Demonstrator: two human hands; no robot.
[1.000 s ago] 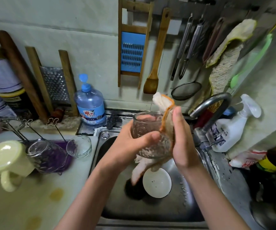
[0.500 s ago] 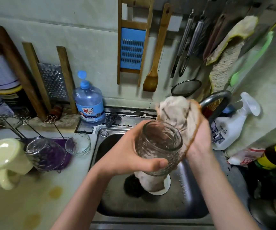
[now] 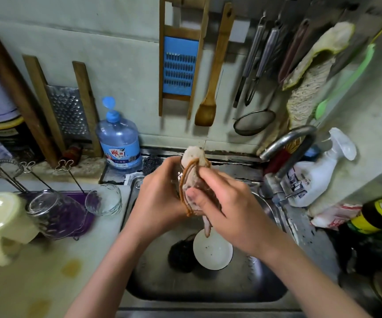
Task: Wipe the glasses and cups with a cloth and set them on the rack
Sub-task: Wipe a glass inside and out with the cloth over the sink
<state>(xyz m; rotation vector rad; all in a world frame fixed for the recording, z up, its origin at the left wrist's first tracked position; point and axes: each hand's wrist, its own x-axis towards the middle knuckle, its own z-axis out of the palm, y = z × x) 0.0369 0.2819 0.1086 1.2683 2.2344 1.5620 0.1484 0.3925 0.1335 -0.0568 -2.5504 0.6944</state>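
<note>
My left hand [image 3: 160, 193] curls round the glass [image 3: 177, 179], mostly hidden, up over the sink [image 3: 139, 274]. My right hand [image 3: 226, 203] pinches the cloth [image 3: 194, 161] against the glass side, thumb flat on it and the other fingers curled over. Below, a white bowl [image 3: 213, 251] touches a dark scrubber [image 3: 181, 255]. Left counter has a cream mug [image 3: 1, 216], an upturned jar [image 3: 47, 210] on a purple mat [image 3: 86, 216] and a small glass bowl [image 3: 105, 199], with a blue bottle [image 3: 120, 138] by the wall.

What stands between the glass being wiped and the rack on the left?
Nothing blocks the way: the glass, held in the cloth over the sink, only has to cross bare counter. A small clear glass stands at the rack's right edge.
</note>
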